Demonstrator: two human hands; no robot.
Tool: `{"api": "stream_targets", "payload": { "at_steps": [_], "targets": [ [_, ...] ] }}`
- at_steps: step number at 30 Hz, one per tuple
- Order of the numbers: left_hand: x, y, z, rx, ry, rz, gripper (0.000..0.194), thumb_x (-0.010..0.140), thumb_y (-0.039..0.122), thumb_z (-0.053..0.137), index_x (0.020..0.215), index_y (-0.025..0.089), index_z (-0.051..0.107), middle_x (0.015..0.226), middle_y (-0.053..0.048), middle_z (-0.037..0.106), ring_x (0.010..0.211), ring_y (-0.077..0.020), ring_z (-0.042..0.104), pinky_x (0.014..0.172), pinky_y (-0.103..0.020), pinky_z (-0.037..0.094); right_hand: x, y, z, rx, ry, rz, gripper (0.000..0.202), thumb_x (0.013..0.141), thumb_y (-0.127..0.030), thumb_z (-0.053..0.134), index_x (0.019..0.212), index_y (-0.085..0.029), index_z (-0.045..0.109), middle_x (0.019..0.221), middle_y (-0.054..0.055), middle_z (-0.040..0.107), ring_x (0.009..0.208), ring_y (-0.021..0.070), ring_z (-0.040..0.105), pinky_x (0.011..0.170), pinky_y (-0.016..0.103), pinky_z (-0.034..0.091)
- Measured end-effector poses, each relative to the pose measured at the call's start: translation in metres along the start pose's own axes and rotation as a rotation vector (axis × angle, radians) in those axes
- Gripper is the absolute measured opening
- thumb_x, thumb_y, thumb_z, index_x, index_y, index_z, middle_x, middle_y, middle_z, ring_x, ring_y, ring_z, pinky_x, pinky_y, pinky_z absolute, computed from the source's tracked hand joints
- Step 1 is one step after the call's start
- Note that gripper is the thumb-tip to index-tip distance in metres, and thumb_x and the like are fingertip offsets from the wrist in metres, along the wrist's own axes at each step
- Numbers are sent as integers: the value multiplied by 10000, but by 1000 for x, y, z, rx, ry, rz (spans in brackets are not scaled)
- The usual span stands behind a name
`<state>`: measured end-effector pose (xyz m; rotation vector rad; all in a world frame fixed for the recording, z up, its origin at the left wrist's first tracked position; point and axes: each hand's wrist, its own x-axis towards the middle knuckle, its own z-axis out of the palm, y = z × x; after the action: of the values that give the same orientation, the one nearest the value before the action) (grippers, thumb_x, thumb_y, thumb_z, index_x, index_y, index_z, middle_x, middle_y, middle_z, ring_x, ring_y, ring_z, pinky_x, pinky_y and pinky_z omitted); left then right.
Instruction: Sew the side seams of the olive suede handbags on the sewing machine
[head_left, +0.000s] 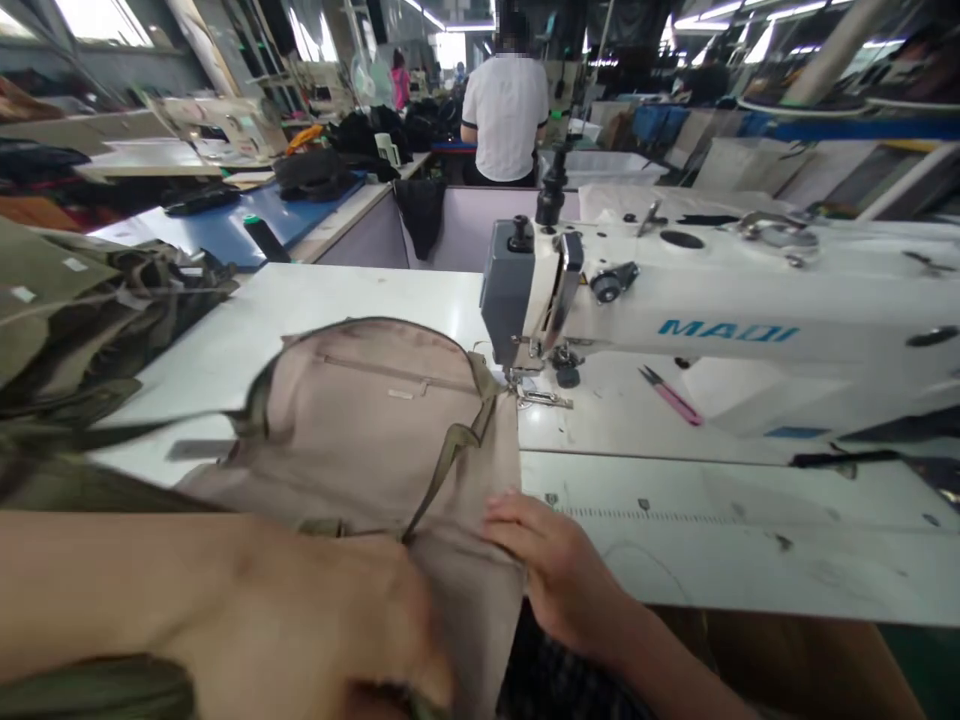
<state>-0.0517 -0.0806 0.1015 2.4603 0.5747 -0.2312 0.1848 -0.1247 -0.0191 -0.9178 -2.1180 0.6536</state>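
A beige bag lining (367,420) with olive edging and a zipped pocket lies spread on the white sewing table. Its right edge runs under the needle area of a white sewing machine (720,290). My right hand (555,560) pinches that edge nearer to me, fingers on top and the thumb out of sight. Across the near part of the fabric reaches my left hand (322,620), blurred, its fingers bent down and mostly hidden. An olive strap (442,470) lies loosely over the lining.
Pink-handled thread snips (671,395) rest under the machine arm. A ruler scale (652,515) marks the table's front strip. Olive fabric pieces (97,320) are heaped at left. Further back, a person in a white shirt (506,115) stands facing away, among other machines and tables.
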Motion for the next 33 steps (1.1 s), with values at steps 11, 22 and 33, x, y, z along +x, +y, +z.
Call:
{"api": "stream_targets", "payload": {
  "at_steps": [11, 22, 33],
  "targets": [
    [41, -15, 8, 272, -26, -154, 126, 888, 265, 591, 1006, 220, 594, 1040, -37, 608, 799, -186, 623, 702, -293, 493, -3, -19, -14, -37, -89, 106, 337, 912, -94, 432, 1153, -108, 668, 1240, 166, 634, 1221, 253, 559, 1019, 399, 502],
    [56, -39, 6, 528, 241, 244, 611, 855, 130, 463, 1455, 189, 365, 1470, -100, 454, 1380, -260, 380, 1215, -477, 91, 8, -28, 21, -132, 73, -41, 371, 871, -41, 383, 1119, -110, 650, 1092, 137, 729, 1054, 217, 682, 1001, 371, 523],
    [71, -69, -4, 530, 121, 207, 305, 973, 432, 462, 929, 196, 651, 1099, -77, 629, 1149, -242, 536, 1183, -395, 209, -4, -25, 22, -168, 187, -75, 338, 858, -31, 391, 1079, -97, 638, 1037, 130, 741, 1018, 200, 694, 988, 338, 540]
  ]
}}
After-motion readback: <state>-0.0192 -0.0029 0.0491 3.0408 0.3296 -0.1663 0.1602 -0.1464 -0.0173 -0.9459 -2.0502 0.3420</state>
